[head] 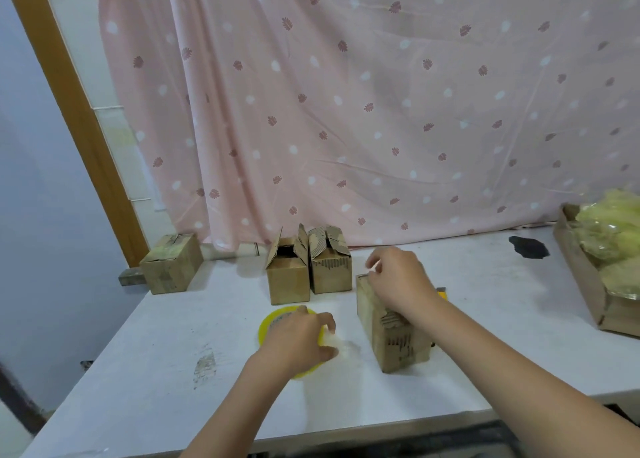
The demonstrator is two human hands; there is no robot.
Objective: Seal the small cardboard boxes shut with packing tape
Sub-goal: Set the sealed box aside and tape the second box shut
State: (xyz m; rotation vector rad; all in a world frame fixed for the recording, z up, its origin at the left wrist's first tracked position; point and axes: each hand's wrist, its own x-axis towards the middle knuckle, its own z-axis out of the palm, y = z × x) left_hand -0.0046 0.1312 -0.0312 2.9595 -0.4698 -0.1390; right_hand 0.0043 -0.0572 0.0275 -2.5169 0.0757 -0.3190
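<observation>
A small cardboard box (391, 339) stands near the middle of the white table (485, 336). My right hand (398, 281) lies over its top, fingers curled at the far edge, pinching something pale there. My left hand (298, 339) grips a yellow roll of packing tape (272, 320) lying flat on the table left of the box, with a clear strip of tape coming off near my thumb. Two more small boxes stand behind: one with its flaps up (287, 274), the other with torn flaps (330, 267). A closed box (171, 263) sits at the far left.
A pink patterned curtain (346, 111) hangs behind the table. At the right edge stands a larger cardboard box (588, 284) filled with yellow plastic wrap (613, 235). A dark patch (528, 247) marks the table near it. A yellow object (441, 294) peeks out behind my right wrist.
</observation>
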